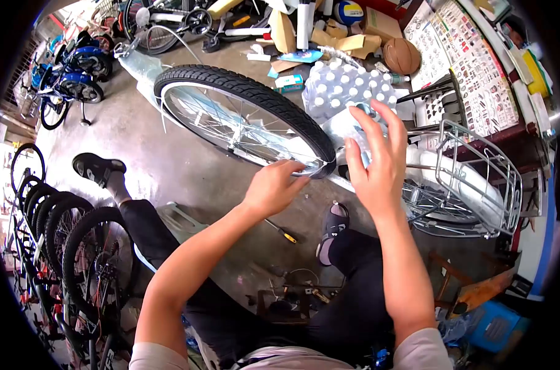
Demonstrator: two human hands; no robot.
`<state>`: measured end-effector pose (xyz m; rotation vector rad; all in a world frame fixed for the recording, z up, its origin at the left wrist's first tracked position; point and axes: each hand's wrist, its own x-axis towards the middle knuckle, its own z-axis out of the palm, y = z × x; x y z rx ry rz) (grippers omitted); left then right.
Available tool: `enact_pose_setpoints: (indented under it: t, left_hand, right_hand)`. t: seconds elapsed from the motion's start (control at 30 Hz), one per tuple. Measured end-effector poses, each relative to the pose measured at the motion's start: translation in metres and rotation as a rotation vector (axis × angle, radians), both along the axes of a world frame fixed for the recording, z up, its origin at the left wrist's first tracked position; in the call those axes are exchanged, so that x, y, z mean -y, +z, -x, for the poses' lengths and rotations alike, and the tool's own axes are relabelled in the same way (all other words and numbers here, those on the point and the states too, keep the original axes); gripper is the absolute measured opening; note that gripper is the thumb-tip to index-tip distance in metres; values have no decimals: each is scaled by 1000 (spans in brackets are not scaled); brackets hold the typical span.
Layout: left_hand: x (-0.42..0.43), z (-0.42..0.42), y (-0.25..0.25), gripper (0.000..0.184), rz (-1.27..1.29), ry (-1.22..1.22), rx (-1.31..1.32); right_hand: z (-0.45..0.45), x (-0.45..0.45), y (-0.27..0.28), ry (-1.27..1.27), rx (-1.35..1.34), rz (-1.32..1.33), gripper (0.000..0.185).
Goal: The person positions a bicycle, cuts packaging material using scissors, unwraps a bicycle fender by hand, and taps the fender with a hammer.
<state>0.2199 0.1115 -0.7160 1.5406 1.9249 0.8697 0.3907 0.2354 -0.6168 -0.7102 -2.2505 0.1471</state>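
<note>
A bicycle wheel [230, 83] with a black knobbly tyre and silver spokes stands tilted in front of me, part of a bicycle partly wrapped in clear plastic. My left hand [273, 188] is at the wheel's lower right end, its fingers and thumb closed about the rim. A thin white strip [324, 165] crosses the tyre just beyond those fingers. My right hand [378, 163] is raised to the right of the wheel, fingers spread, with nothing visible in it. Behind it is crumpled clear plastic wrap [341, 128]. A silver rear rack [477, 179] sits over the bicycle's other wheel.
A yellow-handled screwdriver [288, 236] lies on the floor between my feet. Several bicycles [76, 246] line the left side. A pack of white-capped bottles [347, 89], a basketball [402, 56] and cardboard pieces are at the back. A blue box [498, 325] is at lower right.
</note>
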Motion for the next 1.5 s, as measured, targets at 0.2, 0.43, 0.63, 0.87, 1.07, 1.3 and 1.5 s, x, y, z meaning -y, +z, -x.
enact_pose_setpoints:
  t: [0.2, 0.43, 0.63, 0.87, 1.07, 1.3, 1.5]
  left_hand:
    - [-37, -35, -28, 30, 22, 106, -70]
    - [-9, -63, -33, 29, 61, 233, 83]
    - [15, -95, -19, 21, 41, 207, -47]
    - [12, -72, -24, 18, -58, 471, 90]
    - [-10, -49, -41, 16, -409, 352, -27]
    - [-25, -58, -58, 19, -540, 409, 29]
    - [-27, -66, -70, 18, -595, 447, -13]
  right_hand:
    - [-42, 38, 4, 153, -74, 76, 27]
    - [-68, 42, -85, 117, 276, 384, 11]
    - [-21, 24, -110, -163, 145, 1054, 49]
    - [0, 19, -121, -144, 365, 552, 24]
    - [8, 28, -118, -185, 472, 452, 20]
    - [-7, 26, -129, -73, 321, 441, 17]
    - [-11, 13, -122, -40, 420, 454, 17]
